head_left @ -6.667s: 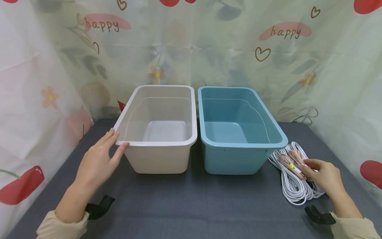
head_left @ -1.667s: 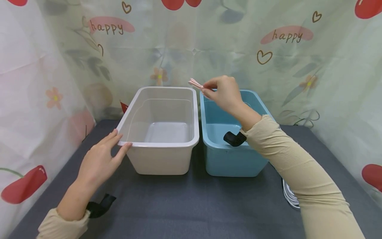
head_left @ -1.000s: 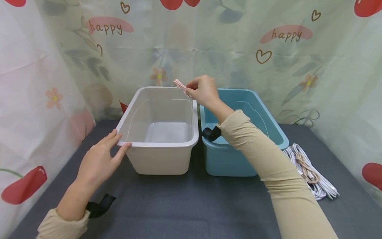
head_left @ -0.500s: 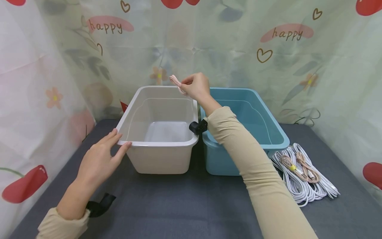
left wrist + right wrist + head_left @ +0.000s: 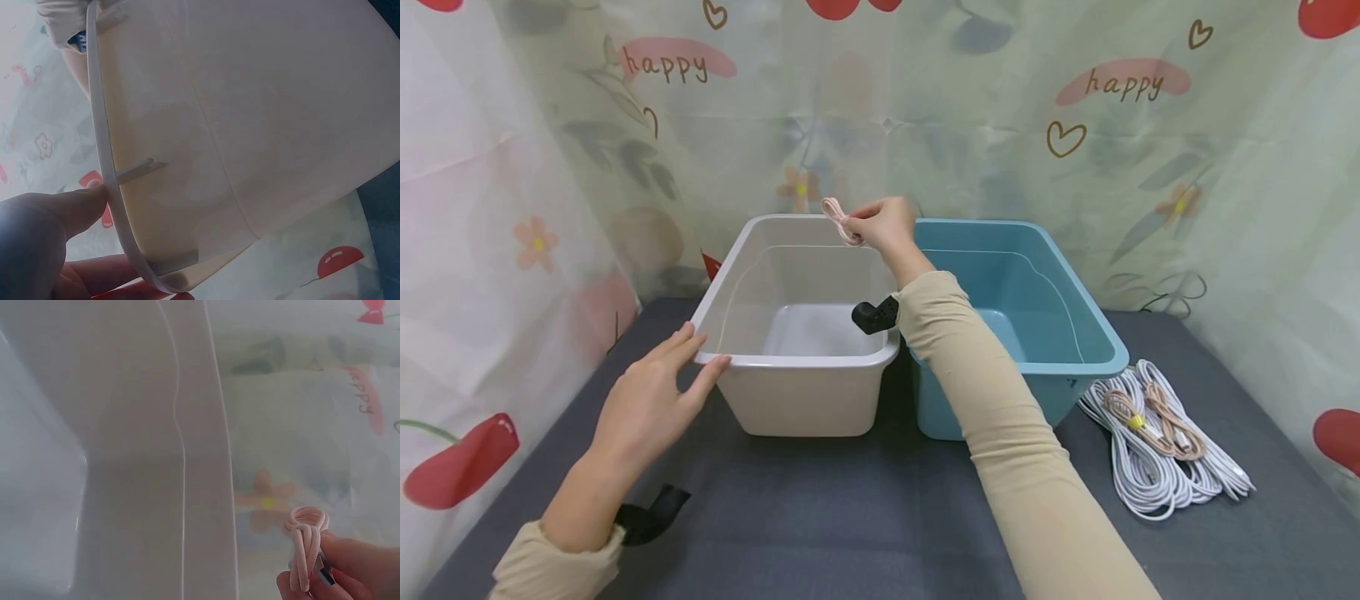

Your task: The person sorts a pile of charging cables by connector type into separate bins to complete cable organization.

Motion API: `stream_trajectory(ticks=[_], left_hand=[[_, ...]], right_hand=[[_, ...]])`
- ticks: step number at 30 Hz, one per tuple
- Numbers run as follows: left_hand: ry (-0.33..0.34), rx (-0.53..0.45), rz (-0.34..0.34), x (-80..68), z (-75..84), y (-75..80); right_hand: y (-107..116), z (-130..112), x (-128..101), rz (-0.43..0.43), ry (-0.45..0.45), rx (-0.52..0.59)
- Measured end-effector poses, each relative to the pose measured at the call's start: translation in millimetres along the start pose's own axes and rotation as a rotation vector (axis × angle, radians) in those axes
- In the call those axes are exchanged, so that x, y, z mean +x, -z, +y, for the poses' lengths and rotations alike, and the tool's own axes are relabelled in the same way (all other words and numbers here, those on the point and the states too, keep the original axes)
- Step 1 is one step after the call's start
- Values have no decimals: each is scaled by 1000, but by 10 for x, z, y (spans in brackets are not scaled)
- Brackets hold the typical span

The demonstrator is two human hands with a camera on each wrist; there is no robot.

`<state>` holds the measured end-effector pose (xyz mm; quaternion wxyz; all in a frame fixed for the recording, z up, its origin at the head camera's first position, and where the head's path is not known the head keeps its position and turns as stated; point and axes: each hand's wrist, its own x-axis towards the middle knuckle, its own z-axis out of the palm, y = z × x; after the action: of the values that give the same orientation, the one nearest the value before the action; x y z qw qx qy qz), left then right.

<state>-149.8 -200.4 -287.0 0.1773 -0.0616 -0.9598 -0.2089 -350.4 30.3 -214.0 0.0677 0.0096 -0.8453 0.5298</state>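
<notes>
My right hand (image 5: 889, 227) pinches a small coiled pale-pink cable (image 5: 838, 220), held up over the back right of the beige plastic bin (image 5: 805, 362). The right wrist view shows the cable's folded loops and a metal plug (image 5: 325, 574) beside the fingers. My left hand (image 5: 647, 404) rests with extended fingers on the front left corner of that bin. In the left wrist view its thumb (image 5: 87, 206) touches the outer side of the rim (image 5: 119, 219). The inside of the beige bin shows only its bare floor.
A blue bin (image 5: 1015, 367) stands right beside the beige one, partly covered by my right sleeve. Coiled white cables (image 5: 1138, 479) lie on the dark tablecloth to its right, with tan cable bundles (image 5: 1180, 437) on top. Printed curtains enclose the back and sides.
My right hand has gone from the cable pile on the right, leftward across the blue bin to the beige bin, carrying the pink cable. It dipped slightly lately. The left hand stayed put.
</notes>
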Motion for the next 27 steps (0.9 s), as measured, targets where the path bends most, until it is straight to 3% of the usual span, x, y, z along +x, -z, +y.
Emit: stream_trajectory(ticks=[5, 12, 19, 27], left_hand=[[-3, -3, 6, 3, 5, 3], [-4, -9, 8, -7, 7, 11], [-10, -13, 22, -15, 13, 16], [-11, -5, 28, -7, 14, 7]], right_hand=[[-43, 28, 23, -7, -80, 32], [-64, 87, 75, 12, -186, -31], [-54, 125, 43, 29, -162, -113], [-58, 125, 33, 84, -181, -89]])
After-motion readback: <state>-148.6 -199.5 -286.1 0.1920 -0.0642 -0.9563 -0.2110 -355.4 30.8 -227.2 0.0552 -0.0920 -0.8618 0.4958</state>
